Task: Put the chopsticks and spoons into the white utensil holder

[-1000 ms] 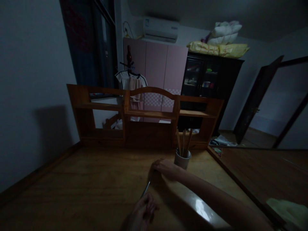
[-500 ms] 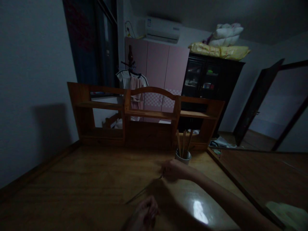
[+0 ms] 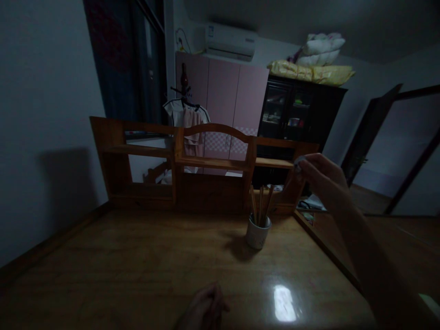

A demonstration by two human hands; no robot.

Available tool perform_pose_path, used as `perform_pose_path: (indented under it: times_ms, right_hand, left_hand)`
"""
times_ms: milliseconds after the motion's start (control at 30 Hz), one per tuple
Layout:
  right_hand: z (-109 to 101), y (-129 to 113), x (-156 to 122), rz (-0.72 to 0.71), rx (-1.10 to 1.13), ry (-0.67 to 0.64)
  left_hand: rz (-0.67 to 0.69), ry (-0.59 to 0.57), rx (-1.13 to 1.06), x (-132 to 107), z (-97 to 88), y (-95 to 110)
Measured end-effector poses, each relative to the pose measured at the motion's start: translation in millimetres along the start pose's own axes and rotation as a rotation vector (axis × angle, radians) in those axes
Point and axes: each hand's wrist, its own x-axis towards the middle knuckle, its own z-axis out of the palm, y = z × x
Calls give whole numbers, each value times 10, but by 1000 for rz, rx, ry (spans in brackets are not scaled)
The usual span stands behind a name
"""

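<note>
High at the right, above the table, my right hand [image 3: 321, 174] pinches a thin stick-like thing with a small greyish end [image 3: 299, 162]. Its lower part is a faint, slanting blur, so its exact kind does not show. Below and left of this hand stands a pale cup [image 3: 257, 234], upright, with several wooden chopstick-like sticks [image 3: 260, 206] leaning in it. At the bottom middle, my left hand [image 3: 205, 305] is held low over the near part of the table, fingers curled together, with nothing seen in them.
The wooden table [image 3: 154, 256] has a raised border along its right side. A wooden shelf unit [image 3: 213, 165] stands along its back. Behind are a pink wardrobe [image 3: 222, 96], a dark cabinet [image 3: 319, 110], and clothes [image 3: 192, 123] on a stand.
My right hand has risen from the tabletop, left of the cup's front, to up and right of it. The thin stick has left the table with it. My left hand stays nearly still.
</note>
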Motion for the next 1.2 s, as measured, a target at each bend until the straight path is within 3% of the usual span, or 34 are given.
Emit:
perform_pose_path:
  times_ms: [167, 367, 533, 867, 1200]
  right_hand:
    - [-14, 423, -165, 90, -95, -5]
    - [129, 969, -412, 181, -71, -99]
    - [223, 1224, -533, 279, -61, -200]
    - [290, 1431, -702, 355, -134, -330]
    - [237, 1212, -654, 320, -205, -468]
  left_hand:
    - [82, -103, -64, -11, 21, 32]
    - [17, -55, -101, 22, -45, -37]
    - [25, -89, -87, 88, -95, -77]
    - [51, -128, -83, 68, -122, -87]
    - [81, -115, -78, 81, -137, -123]
